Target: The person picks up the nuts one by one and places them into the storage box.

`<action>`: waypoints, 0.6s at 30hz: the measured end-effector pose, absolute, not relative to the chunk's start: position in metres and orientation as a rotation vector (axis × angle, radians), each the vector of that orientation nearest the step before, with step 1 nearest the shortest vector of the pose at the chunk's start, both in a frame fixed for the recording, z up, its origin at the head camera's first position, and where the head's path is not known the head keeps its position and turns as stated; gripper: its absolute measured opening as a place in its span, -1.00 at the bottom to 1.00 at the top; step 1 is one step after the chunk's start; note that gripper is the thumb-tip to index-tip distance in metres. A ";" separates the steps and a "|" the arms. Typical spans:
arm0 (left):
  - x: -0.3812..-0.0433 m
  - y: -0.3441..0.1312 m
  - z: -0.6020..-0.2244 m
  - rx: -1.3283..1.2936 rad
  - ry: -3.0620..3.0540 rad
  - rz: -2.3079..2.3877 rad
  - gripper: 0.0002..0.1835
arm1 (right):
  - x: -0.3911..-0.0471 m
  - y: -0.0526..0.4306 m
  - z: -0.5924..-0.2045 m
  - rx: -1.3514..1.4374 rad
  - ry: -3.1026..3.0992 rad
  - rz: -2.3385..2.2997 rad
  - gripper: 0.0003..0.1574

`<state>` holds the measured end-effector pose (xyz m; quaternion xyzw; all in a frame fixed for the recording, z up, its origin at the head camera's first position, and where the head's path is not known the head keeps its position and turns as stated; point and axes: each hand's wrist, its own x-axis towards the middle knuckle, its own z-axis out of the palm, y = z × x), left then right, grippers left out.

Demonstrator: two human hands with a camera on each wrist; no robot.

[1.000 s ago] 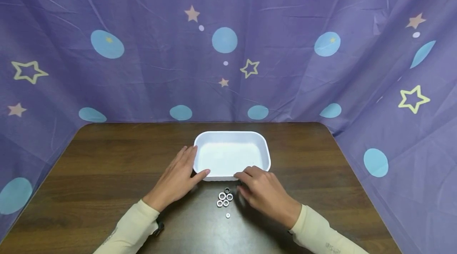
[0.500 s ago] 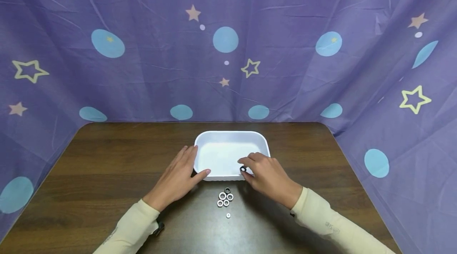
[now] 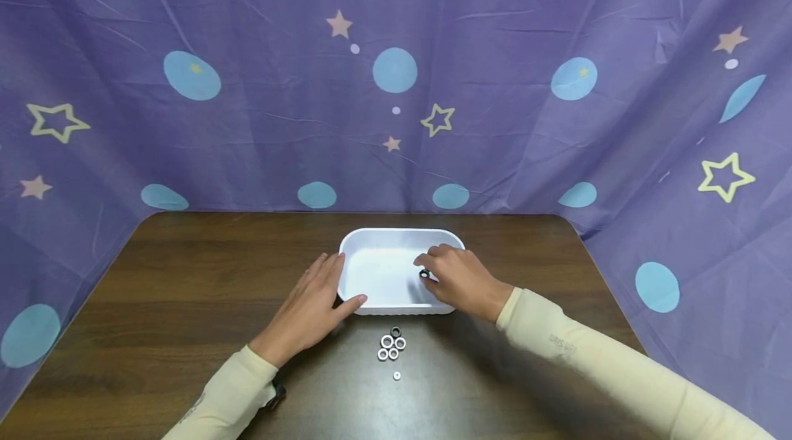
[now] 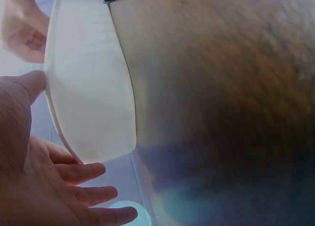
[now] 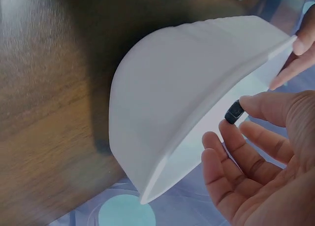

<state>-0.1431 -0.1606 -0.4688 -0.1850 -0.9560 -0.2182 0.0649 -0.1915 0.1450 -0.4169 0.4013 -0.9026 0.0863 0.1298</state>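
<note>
A white rectangular tray (image 3: 383, 311) stands on the table. My left hand (image 3: 309, 309) rests against its left end, fingers extended along the side and thumb at the near corner; the left wrist view shows the thumb on the rim. Over the tray's right part, my right hand (image 3: 464, 282) pinches a small black bearing (image 5: 235, 112) between thumb and fingertip. The same bearing (image 3: 423, 274) shows in the head view, above the tray floor. In front of the tray lie several silver bearings (image 3: 387, 342), a dark bearing (image 3: 396, 332) and a smaller silver piece (image 3: 397, 376).
The brown wooden table (image 3: 185, 275) extends to both sides of the tray. Behind it hangs a purple curtain (image 3: 278, 117) printed with stars and blue dots.
My right hand has lifted the black bearing from beside the tray's near wall, over the rim and further inside above the tray. The left hand has stayed at the tray's end.
</note>
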 end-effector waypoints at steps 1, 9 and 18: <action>-0.143 -0.161 -0.469 -0.559 -2.885 -0.658 0.06 | -0.195 0.144 -0.418 1.168 -2.624 0.250 -0.71; -0.144 -0.160 -0.468 -0.558 -2.886 -0.667 0.05 | -0.215 0.133 -0.422 1.198 -2.613 0.245 -0.67; -0.144 -0.160 -0.469 -0.565 -2.865 -0.647 0.04 | -0.230 0.120 -0.434 1.229 -2.677 0.212 -0.66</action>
